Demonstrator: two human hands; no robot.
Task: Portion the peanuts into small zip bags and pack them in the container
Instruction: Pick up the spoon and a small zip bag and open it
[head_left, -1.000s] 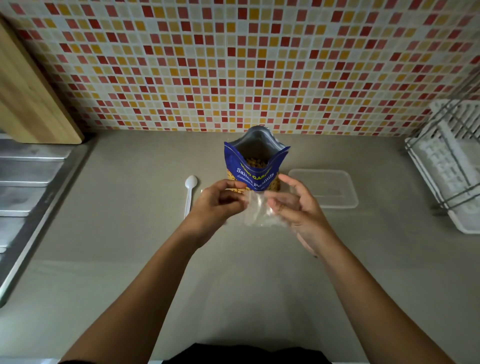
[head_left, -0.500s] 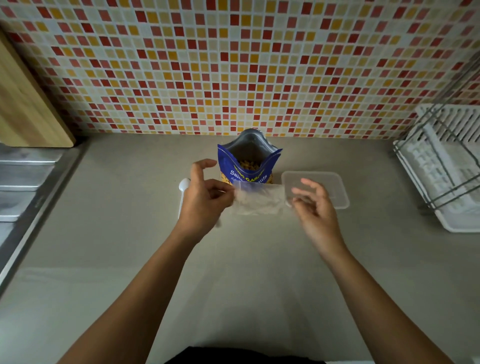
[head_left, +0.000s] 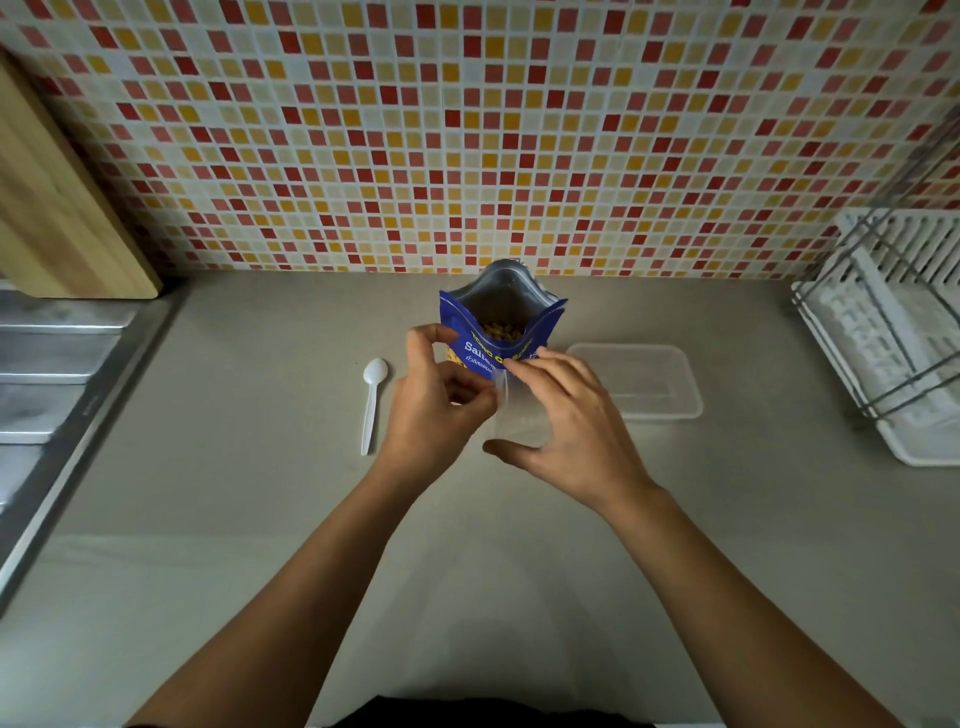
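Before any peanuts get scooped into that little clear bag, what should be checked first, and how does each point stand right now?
1. Peanut pouch upright with its top open, peanuts showing inside: ok.
2. Small zip bag held by both hands, left hand and right hand: ok.
3. Zip bag's mouth open wide enough to fill: cannot tell, the clear plastic is hard to read.
4. White spoon within reach, lying on the counter left of the hands: ok, but no hand is free to take it.
5. Clear container without its lid, ready to the right of the pouch: ok.
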